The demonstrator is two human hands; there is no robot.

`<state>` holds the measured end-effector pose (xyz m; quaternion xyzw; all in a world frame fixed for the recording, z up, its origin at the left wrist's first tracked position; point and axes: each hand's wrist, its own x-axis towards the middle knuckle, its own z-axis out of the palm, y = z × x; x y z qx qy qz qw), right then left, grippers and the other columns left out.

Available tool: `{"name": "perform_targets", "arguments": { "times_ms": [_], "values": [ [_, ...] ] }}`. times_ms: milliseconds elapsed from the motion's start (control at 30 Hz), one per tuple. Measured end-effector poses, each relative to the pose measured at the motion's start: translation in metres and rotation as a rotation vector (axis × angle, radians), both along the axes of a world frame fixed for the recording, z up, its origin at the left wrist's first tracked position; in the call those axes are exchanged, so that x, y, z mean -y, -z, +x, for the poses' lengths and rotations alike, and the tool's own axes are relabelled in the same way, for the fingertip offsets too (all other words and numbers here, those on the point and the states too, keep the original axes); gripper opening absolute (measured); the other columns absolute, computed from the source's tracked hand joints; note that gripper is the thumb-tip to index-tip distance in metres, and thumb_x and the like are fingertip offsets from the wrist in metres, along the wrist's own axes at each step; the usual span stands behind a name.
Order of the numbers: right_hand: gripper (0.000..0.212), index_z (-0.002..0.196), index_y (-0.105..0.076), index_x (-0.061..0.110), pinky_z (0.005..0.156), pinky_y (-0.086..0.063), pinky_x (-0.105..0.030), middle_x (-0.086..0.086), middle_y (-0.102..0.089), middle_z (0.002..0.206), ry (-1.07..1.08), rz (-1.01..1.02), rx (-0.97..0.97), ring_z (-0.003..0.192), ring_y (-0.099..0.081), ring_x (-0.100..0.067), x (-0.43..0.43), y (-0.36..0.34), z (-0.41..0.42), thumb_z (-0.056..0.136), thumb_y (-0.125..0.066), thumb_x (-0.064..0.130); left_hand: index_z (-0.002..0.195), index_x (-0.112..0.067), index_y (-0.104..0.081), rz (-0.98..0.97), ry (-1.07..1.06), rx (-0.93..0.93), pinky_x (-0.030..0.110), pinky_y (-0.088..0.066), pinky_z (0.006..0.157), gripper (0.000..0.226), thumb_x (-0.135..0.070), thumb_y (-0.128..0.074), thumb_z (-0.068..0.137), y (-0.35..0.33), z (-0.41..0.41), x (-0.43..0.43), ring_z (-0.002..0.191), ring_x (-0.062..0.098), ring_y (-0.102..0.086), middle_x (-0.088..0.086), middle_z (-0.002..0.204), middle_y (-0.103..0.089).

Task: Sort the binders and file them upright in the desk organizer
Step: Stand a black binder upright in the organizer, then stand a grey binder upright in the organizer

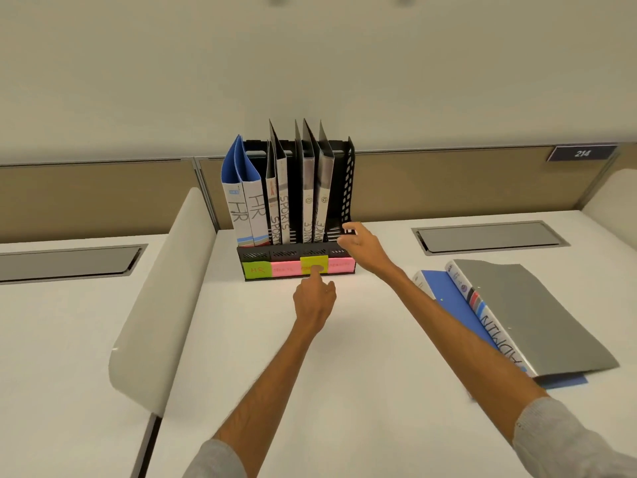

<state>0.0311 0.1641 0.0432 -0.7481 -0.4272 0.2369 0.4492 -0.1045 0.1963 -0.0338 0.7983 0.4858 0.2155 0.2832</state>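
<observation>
Two forearms in grey sleeves reach up from the bottom edge of the frame across the white desk [275, 374]. The left hand [314, 298] has its index finger stretched out onto the yellow sticky note [320, 260] on the front of the black desk organizer [262, 253], with the other fingers curled and holding nothing. The right hand [362, 244] is at the organizer's right front corner, fingers loosely spread and empty. Whether it touches the plastic I cannot tell.

The organizer stands at the frame's centre, against the partition. From left to right it holds two HR binders [246, 212], two SPORTS binders [280, 208] and two FINANCE binders [315, 208], all upright. Its rightmost slot, inside the perforated side wall [349, 188], looks empty.

At right of the frame a grey ADMIN binder [537, 312] lies flat on top of a blue binder [444, 298], so the filing looks unfinished.

Likely risks:
- A firm press on the note could push the light organizer back or peel the note off.
- The right hand is close to the FINANCE binders, and a careless sweep could tip them against each other.
- The ADMIN pair have soft covers that already sit askew. If they are lifted together they may slide apart or flop open.
- A splayed cover could catch on the slot's wall and jam.
</observation>
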Motion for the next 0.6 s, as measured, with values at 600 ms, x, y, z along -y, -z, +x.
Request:
{"name": "perform_targets", "arguments": {
  "times_ms": [600],
  "values": [
    [0.035,0.127,-0.054,0.012,0.07,-0.047,-0.026,-0.009,-0.066,0.108,0.317,-0.101,0.005,0.085,-0.061,-0.017,0.173,0.037,0.097,0.093,-0.057,0.015,0.127,-0.013,-0.049,-0.096,0.2,0.087,0.032,-0.041,0.08,0.037,-0.028,-0.055,0.094,0.029,0.083,0.124,0.101,0.027,-0.062,0.007,0.105,-0.069]
  ]
}}
